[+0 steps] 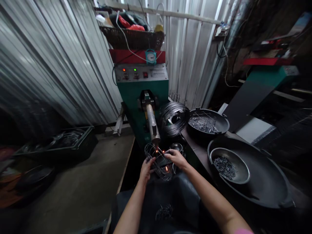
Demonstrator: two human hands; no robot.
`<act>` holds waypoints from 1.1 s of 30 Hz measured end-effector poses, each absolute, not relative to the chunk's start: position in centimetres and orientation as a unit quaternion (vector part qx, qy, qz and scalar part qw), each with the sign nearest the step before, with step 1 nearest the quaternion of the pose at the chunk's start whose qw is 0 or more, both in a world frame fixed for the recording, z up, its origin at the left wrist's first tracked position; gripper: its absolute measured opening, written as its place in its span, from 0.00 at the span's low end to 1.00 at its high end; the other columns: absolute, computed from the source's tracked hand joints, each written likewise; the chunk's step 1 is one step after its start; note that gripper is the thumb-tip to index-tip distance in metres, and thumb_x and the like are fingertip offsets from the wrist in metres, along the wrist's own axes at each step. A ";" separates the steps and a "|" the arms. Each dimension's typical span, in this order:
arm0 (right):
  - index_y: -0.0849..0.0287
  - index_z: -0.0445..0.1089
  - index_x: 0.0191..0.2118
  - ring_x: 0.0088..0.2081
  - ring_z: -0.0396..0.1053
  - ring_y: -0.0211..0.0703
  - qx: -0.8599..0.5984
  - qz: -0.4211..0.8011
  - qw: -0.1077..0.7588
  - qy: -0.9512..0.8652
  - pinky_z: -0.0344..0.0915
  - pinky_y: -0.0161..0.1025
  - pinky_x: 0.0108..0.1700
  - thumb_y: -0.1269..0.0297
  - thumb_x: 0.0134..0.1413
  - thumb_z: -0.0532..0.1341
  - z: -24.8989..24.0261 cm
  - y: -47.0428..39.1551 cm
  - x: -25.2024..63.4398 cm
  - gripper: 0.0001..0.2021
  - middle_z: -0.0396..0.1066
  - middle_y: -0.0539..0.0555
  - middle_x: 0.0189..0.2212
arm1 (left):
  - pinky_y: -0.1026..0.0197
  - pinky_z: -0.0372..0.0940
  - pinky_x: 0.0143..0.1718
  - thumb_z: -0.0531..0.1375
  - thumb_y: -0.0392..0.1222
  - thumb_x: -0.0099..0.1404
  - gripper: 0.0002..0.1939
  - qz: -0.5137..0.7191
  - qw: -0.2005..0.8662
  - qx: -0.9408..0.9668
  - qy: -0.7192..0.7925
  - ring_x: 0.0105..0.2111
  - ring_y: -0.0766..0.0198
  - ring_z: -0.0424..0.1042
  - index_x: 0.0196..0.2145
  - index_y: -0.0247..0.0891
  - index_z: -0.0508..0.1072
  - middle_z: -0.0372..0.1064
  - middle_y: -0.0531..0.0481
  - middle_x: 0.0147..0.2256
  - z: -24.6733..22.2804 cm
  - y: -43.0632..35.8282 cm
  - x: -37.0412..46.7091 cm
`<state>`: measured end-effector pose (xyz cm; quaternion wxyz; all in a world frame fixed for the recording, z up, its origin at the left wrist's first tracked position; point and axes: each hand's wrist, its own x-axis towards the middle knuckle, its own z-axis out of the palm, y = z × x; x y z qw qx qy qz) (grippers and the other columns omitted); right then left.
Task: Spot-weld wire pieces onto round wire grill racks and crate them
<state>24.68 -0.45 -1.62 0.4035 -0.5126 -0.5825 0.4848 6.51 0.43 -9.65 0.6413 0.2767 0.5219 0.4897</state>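
A wire cage [162, 167] is under the metal arm [152, 125] of a green machine [129, 94], with small orange glowing spots where the wires meet the tip. My left hand [146, 167] grips the cage's left side between thumb and fingers. On the other side my right hand [175, 157] is closed in a pinch at the cage's upper right; what lies between its fingertips is too small to make out. Short metal pieces [164, 212] rest on the dark apron over my lap.
Right of the machine are a wire coil [174, 118], a black pan [223, 125] of metal pieces and a large pan [265, 182] holding a bowl [245, 172] of bent pieces. A green bin [91, 138] stands on the floor at left. Corrugated metal wall [195, 55] rises behind.
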 end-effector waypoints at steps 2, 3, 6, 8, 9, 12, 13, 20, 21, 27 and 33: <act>0.62 0.72 0.32 0.31 0.66 0.40 -0.509 0.503 0.393 -0.578 0.61 0.37 0.38 0.58 0.42 0.62 -2.1 -1.2 25.3 0.12 0.70 0.49 0.27 | 0.51 0.69 0.35 0.67 0.50 0.46 0.29 0.500 0.646 0.293 0.497 0.49 0.52 0.64 0.46 0.41 0.66 0.65 0.41 0.47 -10.3 0.2 6.3; 0.62 0.72 0.31 0.31 0.66 0.39 -0.509 0.510 0.383 -0.578 0.60 0.37 0.37 0.59 0.42 0.62 -2.4 -1.6 25.6 0.12 0.70 0.49 0.26 | 0.52 0.69 0.35 0.67 0.50 0.47 0.30 0.506 0.647 0.298 0.487 0.49 0.52 0.64 0.46 0.41 0.66 0.65 0.42 0.48 -10.6 0.1 6.2; 0.62 0.71 0.28 0.28 0.64 0.38 -0.510 0.525 0.364 -0.575 0.60 0.35 0.34 0.60 0.42 0.62 -2.7 -2.3 26.1 0.09 0.68 0.48 0.23 | 0.53 0.69 0.34 0.67 0.50 0.47 0.29 0.513 0.650 0.300 0.475 0.48 0.52 0.64 0.46 0.41 0.66 0.66 0.42 0.47 -11.2 -0.2 6.1; 0.61 0.70 0.28 0.28 0.64 0.38 -0.509 0.518 0.369 -0.580 0.60 0.35 0.34 0.62 0.42 0.62 -2.6 -2.4 26.2 0.08 0.67 0.47 0.23 | 0.53 0.69 0.34 0.66 0.50 0.48 0.28 0.515 0.654 0.295 0.469 0.48 0.52 0.65 0.46 0.40 0.67 0.66 0.41 0.46 -11.1 -0.3 6.3; 0.61 0.70 0.28 0.28 0.64 0.38 -0.507 0.511 0.374 -0.585 0.60 0.35 0.34 0.62 0.42 0.61 -2.5 -2.4 26.1 0.08 0.67 0.47 0.23 | 0.53 0.69 0.34 0.66 0.49 0.49 0.27 0.515 0.657 0.290 0.467 0.48 0.53 0.65 0.46 0.39 0.67 0.66 0.41 0.46 -10.9 -0.4 6.5; 0.61 0.70 0.28 0.29 0.64 0.38 -0.501 0.495 0.388 -0.594 0.60 0.35 0.34 0.62 0.43 0.61 -2.1 -2.1 25.8 0.07 0.67 0.47 0.23 | 0.54 0.69 0.34 0.66 0.48 0.49 0.25 0.518 0.659 0.271 0.474 0.47 0.53 0.66 0.44 0.38 0.69 0.66 0.40 0.47 -10.4 -0.4 6.9; 0.61 0.70 0.28 0.29 0.64 0.38 -0.500 0.490 0.392 -0.596 0.60 0.35 0.35 0.62 0.43 0.60 -1.9 -2.0 25.7 0.08 0.68 0.48 0.24 | 0.54 0.69 0.34 0.66 0.48 0.48 0.25 0.518 0.657 0.267 0.478 0.46 0.54 0.66 0.43 0.38 0.69 0.66 0.41 0.46 -10.4 -0.4 7.0; 0.61 0.70 0.28 0.29 0.64 0.39 -0.510 0.465 0.393 -0.607 0.58 0.35 0.34 0.62 0.44 0.60 -1.2 -0.4 24.3 0.08 0.68 0.47 0.23 | 0.55 0.68 0.30 0.64 0.52 0.48 0.23 0.516 0.665 0.245 0.481 0.38 0.58 0.69 0.39 0.36 0.70 0.67 0.42 0.43 -11.3 0.2 6.8; 0.61 0.71 0.28 0.29 0.64 0.38 -0.510 0.469 0.392 -0.606 0.58 0.35 0.34 0.61 0.44 0.60 -1.2 -0.2 24.1 0.08 0.68 0.47 0.23 | 0.55 0.68 0.30 0.64 0.52 0.48 0.22 0.512 0.668 0.241 0.483 0.37 0.58 0.69 0.39 0.36 0.70 0.67 0.42 0.43 -11.4 0.3 6.8; 0.62 0.71 0.34 0.32 0.65 0.40 -0.512 0.510 0.393 -0.569 0.60 0.38 0.39 0.55 0.42 0.62 -2.0 -1.5 25.5 0.16 0.70 0.50 0.28 | 0.51 0.67 0.37 0.62 0.53 0.52 0.25 0.501 0.643 0.272 0.512 0.39 0.56 0.69 0.44 0.37 0.69 0.67 0.41 0.42 -11.1 -0.1 6.5; 0.61 0.71 0.32 0.32 0.65 0.41 -0.513 0.546 0.342 -0.567 0.60 0.41 0.40 0.54 0.39 0.64 -3.2 -4.0 28.4 0.16 0.69 0.50 0.26 | 0.45 0.52 0.56 0.61 0.41 0.53 0.31 0.490 0.262 0.645 0.525 0.56 0.51 0.57 0.55 0.42 0.62 0.58 0.40 0.55 -12.4 -3.5 5.3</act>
